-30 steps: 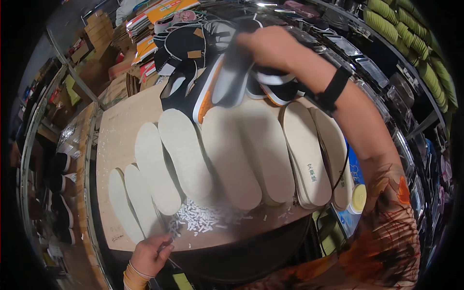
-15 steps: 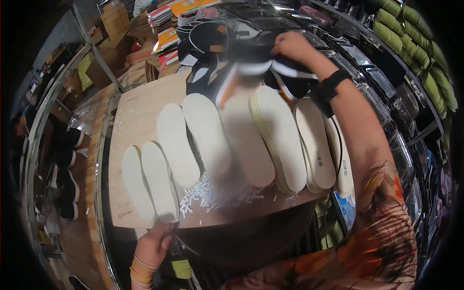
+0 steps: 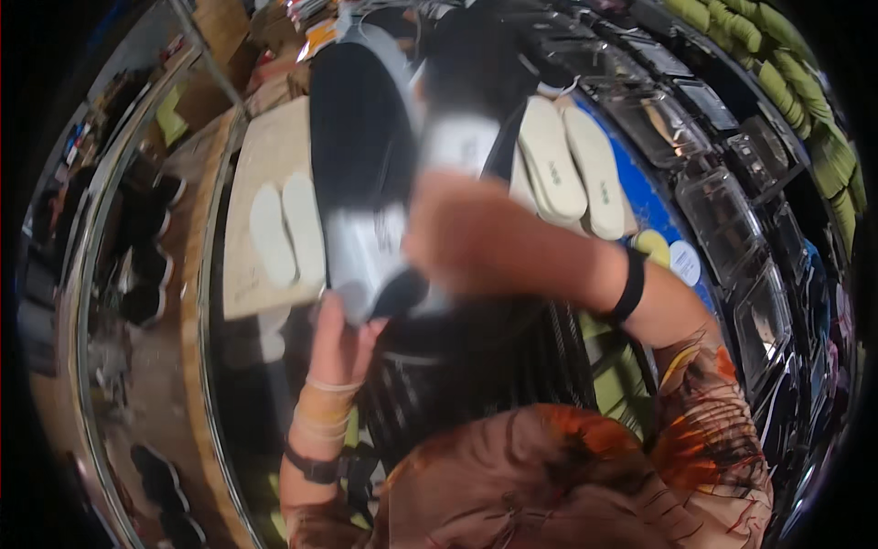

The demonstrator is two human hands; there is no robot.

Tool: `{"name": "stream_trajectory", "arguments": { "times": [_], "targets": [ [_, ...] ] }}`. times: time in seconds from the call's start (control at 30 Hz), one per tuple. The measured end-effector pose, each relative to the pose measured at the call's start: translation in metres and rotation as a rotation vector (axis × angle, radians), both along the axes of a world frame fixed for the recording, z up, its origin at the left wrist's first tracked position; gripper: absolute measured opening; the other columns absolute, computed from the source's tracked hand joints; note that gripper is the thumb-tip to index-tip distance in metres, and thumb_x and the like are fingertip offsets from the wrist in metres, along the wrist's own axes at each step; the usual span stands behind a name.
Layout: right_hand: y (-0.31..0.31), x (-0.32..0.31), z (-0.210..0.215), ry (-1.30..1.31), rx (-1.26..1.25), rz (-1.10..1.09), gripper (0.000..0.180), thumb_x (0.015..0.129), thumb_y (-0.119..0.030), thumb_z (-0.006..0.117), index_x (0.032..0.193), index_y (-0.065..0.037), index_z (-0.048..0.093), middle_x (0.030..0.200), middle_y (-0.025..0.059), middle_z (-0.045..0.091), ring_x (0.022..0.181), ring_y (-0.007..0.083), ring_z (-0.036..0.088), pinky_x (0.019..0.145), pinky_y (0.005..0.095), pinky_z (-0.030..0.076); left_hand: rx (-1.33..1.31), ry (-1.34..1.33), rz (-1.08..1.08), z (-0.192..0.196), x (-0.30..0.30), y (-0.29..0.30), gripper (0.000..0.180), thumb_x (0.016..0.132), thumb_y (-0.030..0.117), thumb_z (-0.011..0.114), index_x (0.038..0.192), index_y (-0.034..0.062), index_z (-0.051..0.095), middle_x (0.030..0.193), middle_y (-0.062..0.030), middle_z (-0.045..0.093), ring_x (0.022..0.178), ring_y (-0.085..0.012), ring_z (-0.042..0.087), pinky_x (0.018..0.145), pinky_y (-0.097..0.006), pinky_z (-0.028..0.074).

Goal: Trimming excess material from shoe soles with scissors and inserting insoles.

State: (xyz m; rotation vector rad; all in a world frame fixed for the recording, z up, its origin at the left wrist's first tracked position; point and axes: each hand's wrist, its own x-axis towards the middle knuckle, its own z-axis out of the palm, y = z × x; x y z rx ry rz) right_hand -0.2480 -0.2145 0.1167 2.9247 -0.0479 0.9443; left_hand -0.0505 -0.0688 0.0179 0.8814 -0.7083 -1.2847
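Two large black shoes, blurred by motion, are close in front of me with their toes pointing away. My left hand (image 3: 343, 334) has thumb and fingers closed on the heel end of the left black shoe (image 3: 361, 128), whose opening shows a whitish inside. My right hand (image 3: 466, 233) is smeared and looks closed at the heel end of the right black shoe (image 3: 471, 64); its fingertips are hidden. Left of the shoes, a pair of cream insoles (image 3: 273, 233) lies on the board (image 3: 274, 137). More cream insoles (image 3: 551, 160) lie to the right.
A metal-framed shelf (image 3: 215, 403) with dark shoes runs down the left. On the right are clear plastic boxes (image 3: 722, 206) and rolled green pieces (image 3: 777, 87). A blue surface (image 3: 654, 210) holds a round white disc (image 3: 684, 263). Cardboard boxes (image 3: 219, 37) stand at the back left.
My right hand has come back from the far shoe pile toward me. Two black shoes are now up close, covering the middle insoles. My left hand has moved from the board's edge to a shoe heel.
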Motion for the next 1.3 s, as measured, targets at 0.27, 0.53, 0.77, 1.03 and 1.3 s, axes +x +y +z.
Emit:
{"name": "stream_trajectory", "arguments": {
  "times": [0.27,0.53,0.77,1.03,1.3],
  "targets": [
    [0.116,0.017,-0.134,-0.143,0.129,0.145,0.014,0.073,-0.010,0.058,0.084,-0.004,0.052,0.053,0.0056,0.046,0.047,0.0248,0.048,0.047,0.0368,0.038,0.461,-0.370,0.194,-0.074,-0.020,0.082,0.044,0.089,0.027,0.060,0.121,-0.0023,0.051,0.111,-0.0073,0.059,0.099,-0.0146,0.055,0.088,-0.028,0.043],
    [0.134,0.002,-0.162,-0.007,0.388,-0.044,0.048,0.070,-0.008,0.058,0.117,-0.003,0.052,0.058,0.0104,0.053,0.053,0.0304,0.053,0.053,0.0399,0.040,0.523,-0.752,0.130,-0.085,-0.007,0.066,0.050,0.084,0.033,0.062,0.115,-0.0055,0.056,0.104,-0.0155,0.064,0.095,-0.0206,0.061,0.085,-0.031,0.046],
    [0.123,-0.070,-0.123,-0.048,0.556,-0.315,0.039,0.071,-0.018,0.067,0.109,-0.009,0.059,0.084,0.0168,0.062,0.079,0.0346,0.060,0.071,0.0439,0.047,0.431,-1.539,0.243,-0.027,0.001,0.050,0.050,0.085,0.048,0.056,0.100,0.0012,0.064,0.082,-0.0212,0.065,0.081,-0.0350,0.065,0.069,-0.041,0.049],
    [0.169,-0.370,-0.197,0.575,0.671,-2.009,0.030,0.091,-0.017,0.039,0.116,-0.006,0.050,0.090,0.0239,0.065,0.084,0.0410,0.063,0.071,0.0489,0.050,0.183,-1.710,-0.127,-0.040,-0.043,-0.006,0.065,0.078,0.058,0.059,0.087,-0.0066,0.062,0.082,-0.0281,0.064,0.078,-0.0403,0.064,0.069,-0.045,0.051],
    [0.199,-0.472,-0.286,0.013,0.627,-1.978,0.042,0.081,-0.007,0.049,0.122,-0.001,0.043,0.081,0.0179,0.064,0.066,0.0305,0.062,0.061,0.0396,0.050,0.203,-1.805,-0.024,-0.073,-0.033,-0.013,0.033,0.081,0.031,0.057,0.069,0.0001,0.061,0.069,-0.0241,0.061,0.069,-0.0402,0.062,0.064,-0.048,0.050]
  ]
}}
